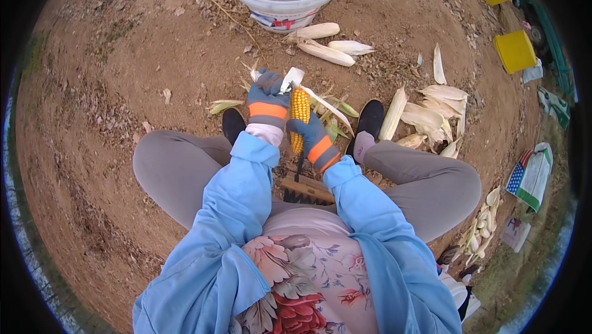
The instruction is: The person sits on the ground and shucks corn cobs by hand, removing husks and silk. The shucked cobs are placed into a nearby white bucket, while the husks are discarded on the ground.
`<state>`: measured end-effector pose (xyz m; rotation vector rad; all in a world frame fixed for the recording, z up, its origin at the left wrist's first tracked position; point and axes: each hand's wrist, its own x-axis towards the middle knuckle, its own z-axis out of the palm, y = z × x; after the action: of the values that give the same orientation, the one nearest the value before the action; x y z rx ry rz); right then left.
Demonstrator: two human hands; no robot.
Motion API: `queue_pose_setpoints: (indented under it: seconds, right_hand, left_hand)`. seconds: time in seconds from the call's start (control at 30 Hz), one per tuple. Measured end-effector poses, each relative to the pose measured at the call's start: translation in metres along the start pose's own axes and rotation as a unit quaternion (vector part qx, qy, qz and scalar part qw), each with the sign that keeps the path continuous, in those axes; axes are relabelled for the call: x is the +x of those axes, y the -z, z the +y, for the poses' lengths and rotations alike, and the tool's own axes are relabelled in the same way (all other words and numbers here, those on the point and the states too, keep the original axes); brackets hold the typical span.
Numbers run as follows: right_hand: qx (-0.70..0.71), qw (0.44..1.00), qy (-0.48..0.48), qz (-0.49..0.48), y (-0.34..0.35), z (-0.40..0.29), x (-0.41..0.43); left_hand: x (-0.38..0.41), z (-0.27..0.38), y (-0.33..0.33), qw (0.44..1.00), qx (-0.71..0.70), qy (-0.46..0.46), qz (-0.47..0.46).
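An ear of yellow corn point(300, 105) stands between my gloved hands, its kernels bare and pale husk still at its top end. My right hand point(310, 133) is wrapped around its lower part. My left hand point(269, 86), in a grey glove with an orange band, grips the peeled corn husk point(292, 79) beside the tip; the fingers are partly hidden. Below the ear, between my legs, a wooden block point(311, 188) with dark teeth and a dark metal rod rests close to my body. Green and pale husk pieces point(348, 108) lie on the ground past my hands.
A white plastic bucket point(285, 2) stands ahead, with several unshelled ears point(326, 53) near it. More husks point(428, 114) are piled beyond my right shoe point(371, 119). Yellow buckets point(514, 51), sacks point(529, 177) and another corn heap point(484, 225) are at far right, near a partly visible person point(455, 290).
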<state>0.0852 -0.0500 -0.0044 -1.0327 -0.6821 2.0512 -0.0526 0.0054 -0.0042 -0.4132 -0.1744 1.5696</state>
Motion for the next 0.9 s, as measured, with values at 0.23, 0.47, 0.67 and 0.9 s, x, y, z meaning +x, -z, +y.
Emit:
queue_pose_setpoints:
  seconds: [0.23, 0.47, 0.67, 0.9]
  right_hand:
    - [-0.139, 0.985, 0.1, 0.018, 0.018, -0.003, 0.009]
    - [-0.373, 0.913, 0.092, 0.139, 0.046, 0.012, 0.027]
    - [-0.482, 0.835, 0.063, 0.258, 0.072, 0.005, 0.021]
    - [-0.581, 0.771, 0.027, 0.258, 0.075, -0.001, 0.019]
  left_hand:
    - [0.011, 0.026, -0.013, 0.948, 0.131, -0.246, 0.155]
    - [0.018, 0.065, -0.03, 0.861, 0.19, -0.448, 0.15]
    - [0.003, 0.084, -0.066, 0.812, 0.281, -0.482, 0.172]
    - [0.006, 0.105, -0.056, 0.798, 0.328, -0.501, 0.06]
